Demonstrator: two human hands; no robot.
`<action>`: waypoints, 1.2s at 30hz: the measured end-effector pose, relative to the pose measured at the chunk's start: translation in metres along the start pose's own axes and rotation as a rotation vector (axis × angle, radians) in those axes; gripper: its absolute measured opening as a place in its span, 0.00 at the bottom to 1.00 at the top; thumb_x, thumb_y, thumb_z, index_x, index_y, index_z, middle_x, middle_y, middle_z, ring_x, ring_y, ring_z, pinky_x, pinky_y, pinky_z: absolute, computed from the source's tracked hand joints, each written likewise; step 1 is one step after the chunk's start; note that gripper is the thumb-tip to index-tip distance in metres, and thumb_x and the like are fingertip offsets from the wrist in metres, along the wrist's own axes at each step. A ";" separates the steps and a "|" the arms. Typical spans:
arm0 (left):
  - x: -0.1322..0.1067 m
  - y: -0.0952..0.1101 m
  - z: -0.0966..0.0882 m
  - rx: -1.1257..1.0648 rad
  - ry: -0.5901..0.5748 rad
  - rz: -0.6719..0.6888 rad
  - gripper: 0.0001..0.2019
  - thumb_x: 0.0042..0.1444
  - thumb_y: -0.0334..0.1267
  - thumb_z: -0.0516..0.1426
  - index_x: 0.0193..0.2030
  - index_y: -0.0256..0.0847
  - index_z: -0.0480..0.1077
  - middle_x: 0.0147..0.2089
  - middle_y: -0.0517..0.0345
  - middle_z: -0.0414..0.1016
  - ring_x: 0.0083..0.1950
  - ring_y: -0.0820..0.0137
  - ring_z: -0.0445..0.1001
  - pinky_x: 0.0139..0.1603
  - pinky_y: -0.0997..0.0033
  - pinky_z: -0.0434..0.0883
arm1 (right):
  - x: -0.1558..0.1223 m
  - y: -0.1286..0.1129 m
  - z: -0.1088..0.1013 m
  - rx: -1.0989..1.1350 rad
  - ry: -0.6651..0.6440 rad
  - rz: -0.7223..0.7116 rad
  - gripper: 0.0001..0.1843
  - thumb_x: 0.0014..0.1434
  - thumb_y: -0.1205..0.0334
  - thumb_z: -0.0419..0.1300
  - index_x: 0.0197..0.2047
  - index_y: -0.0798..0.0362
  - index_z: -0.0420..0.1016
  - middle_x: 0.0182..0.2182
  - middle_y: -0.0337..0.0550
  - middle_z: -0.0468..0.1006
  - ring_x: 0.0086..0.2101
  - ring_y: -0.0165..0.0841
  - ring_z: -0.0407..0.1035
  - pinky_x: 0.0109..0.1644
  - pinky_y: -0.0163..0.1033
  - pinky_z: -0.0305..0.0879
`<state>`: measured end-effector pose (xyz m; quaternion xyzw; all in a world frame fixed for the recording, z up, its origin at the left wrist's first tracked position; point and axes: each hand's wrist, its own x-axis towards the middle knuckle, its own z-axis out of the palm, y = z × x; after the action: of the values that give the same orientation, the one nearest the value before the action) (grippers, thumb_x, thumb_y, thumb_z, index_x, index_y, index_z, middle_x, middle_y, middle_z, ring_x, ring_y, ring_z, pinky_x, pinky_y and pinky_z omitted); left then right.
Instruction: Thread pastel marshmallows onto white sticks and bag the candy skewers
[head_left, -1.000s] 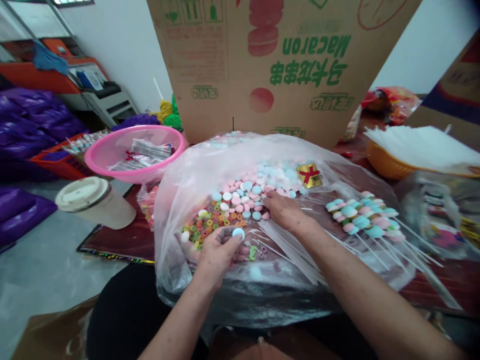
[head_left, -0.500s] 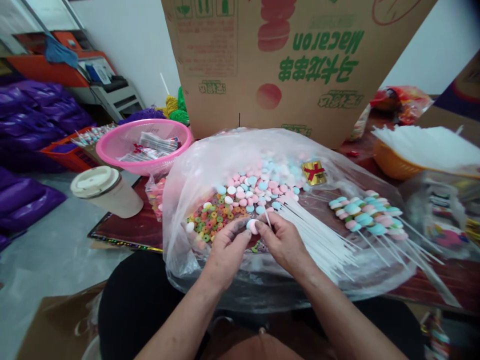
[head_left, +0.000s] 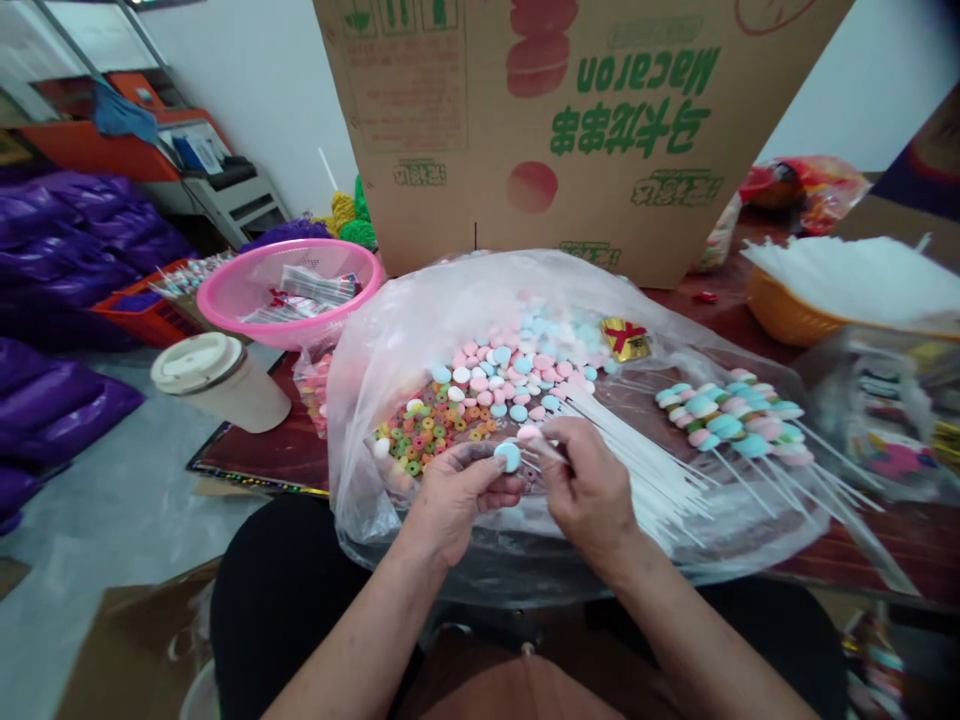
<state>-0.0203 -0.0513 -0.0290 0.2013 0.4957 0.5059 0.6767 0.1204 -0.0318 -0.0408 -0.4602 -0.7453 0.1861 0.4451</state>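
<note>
My left hand [head_left: 465,490] pinches a light blue candy disc [head_left: 507,457] between thumb and fingers. Close by on the right, my right hand [head_left: 589,485] grips a short length of white stick [head_left: 551,452]. A pink candy [head_left: 529,433] sits at the tips of its fingers; whether the stick pierces it I cannot tell. Just beyond the hands, pink, blue and white candies [head_left: 517,367] lie heaped beside colourful ring-shaped candies [head_left: 427,430]. Loose white sticks [head_left: 637,460] fan out to the right of my right hand, and finished-looking candy skewers [head_left: 731,415] are stacked farther right.
A clear plastic bag [head_left: 360,400] lies spread under the candies. Behind it stands a tall cardboard box [head_left: 480,130]. At left are a pink basket [head_left: 217,305] and a lidded cup [head_left: 247,395]; an orange basket [head_left: 780,315] holding white sticks is at right.
My hands have drawn slightly apart. The pink and blue candies, together at the fingertips before, are now separate, pink at the right hand and blue in the left.
</note>
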 end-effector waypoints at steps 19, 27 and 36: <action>0.008 -0.014 -0.003 0.118 0.121 0.148 0.12 0.39 0.36 0.65 0.31 0.35 0.71 0.25 0.60 0.75 0.26 0.74 0.73 0.31 0.72 0.73 | -0.020 -0.009 -0.035 -0.380 -0.511 0.089 0.22 0.61 0.68 0.45 0.56 0.50 0.65 0.34 0.44 0.76 0.34 0.34 0.72 0.36 0.36 0.68; 0.006 -0.027 -0.005 0.378 0.134 0.386 0.11 0.47 0.39 0.61 0.37 0.37 0.72 0.32 0.58 0.77 0.33 0.72 0.74 0.36 0.72 0.73 | -0.021 -0.026 -0.024 -0.717 -0.627 0.119 0.24 0.56 0.72 0.49 0.55 0.46 0.65 0.33 0.40 0.79 0.29 0.35 0.74 0.23 0.34 0.59; 0.003 -0.047 -0.003 0.638 0.187 0.481 0.12 0.46 0.32 0.58 0.40 0.39 0.73 0.34 0.58 0.78 0.32 0.71 0.74 0.35 0.74 0.71 | -0.030 -0.041 -0.020 -0.914 -0.600 0.111 0.20 0.52 0.76 0.51 0.47 0.53 0.70 0.25 0.44 0.77 0.23 0.36 0.73 0.20 0.34 0.53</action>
<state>0.0002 -0.0680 -0.0680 0.4646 0.6259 0.4867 0.3945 0.1215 -0.0812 -0.0167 -0.5721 -0.8190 -0.0102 -0.0425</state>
